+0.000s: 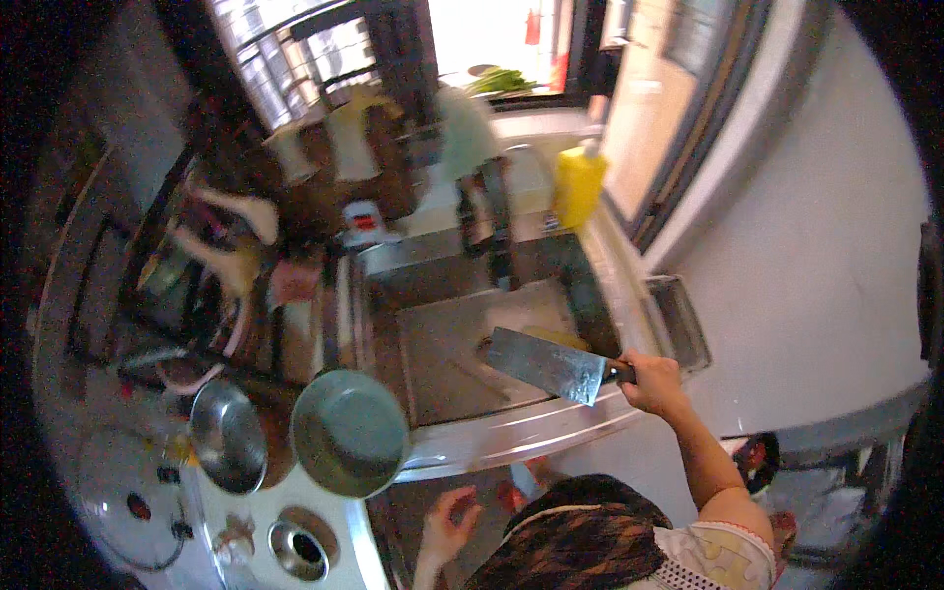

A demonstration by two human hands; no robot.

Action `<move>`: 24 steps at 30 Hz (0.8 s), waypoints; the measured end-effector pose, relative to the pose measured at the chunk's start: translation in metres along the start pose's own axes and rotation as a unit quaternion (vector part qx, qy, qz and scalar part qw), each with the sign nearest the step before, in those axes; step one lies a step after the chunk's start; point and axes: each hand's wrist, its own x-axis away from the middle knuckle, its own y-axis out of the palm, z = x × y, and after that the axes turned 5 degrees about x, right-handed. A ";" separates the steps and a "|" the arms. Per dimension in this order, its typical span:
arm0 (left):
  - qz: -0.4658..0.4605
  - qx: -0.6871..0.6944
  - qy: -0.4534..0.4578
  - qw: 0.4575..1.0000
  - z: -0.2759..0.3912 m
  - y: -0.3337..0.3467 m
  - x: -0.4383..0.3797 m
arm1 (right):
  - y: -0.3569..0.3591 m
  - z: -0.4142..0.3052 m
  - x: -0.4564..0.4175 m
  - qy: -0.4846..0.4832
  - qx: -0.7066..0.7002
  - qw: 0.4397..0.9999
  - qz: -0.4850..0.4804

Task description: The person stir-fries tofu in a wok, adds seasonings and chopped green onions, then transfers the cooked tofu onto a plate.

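Observation:
My right hand (pixel 653 383) grips the dark handle of a cleaver (pixel 546 365). Its wide, wet-looking blade points left over the near side of a metal sink (pixel 509 435). Partly hidden behind the blade is a yellowish item (pixel 557 337) in the sink, too blurred to name. A flat tan surface (pixel 442 354) shows inside the basin. Lower down, left of my body, my left hand (pixel 451 520) is empty with its fingers loosely bent and apart.
Left of the sink stand a pale green bowl (pixel 350 435), a metal bowl (pixel 228 435) and a glass lid (pixel 129 501). A yellow bottle (pixel 579 188) stands behind, near a dark faucet (pixel 498 214). A rectangular basket (pixel 675 324) sits at the right edge. Leafy greens (pixel 505 80) lie by the window.

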 end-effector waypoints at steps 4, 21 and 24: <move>-0.083 -0.057 0.080 0.992 0.055 0.036 -0.056 | -0.057 0.087 0.076 0.135 -0.038 0.986 0.095; -0.465 0.030 -0.041 0.884 0.174 0.537 -0.188 | -0.077 0.541 0.093 0.256 -0.283 0.911 0.155; -0.417 -0.030 -0.016 0.908 0.184 0.573 -0.211 | -0.081 0.587 0.023 0.223 -0.357 0.901 0.105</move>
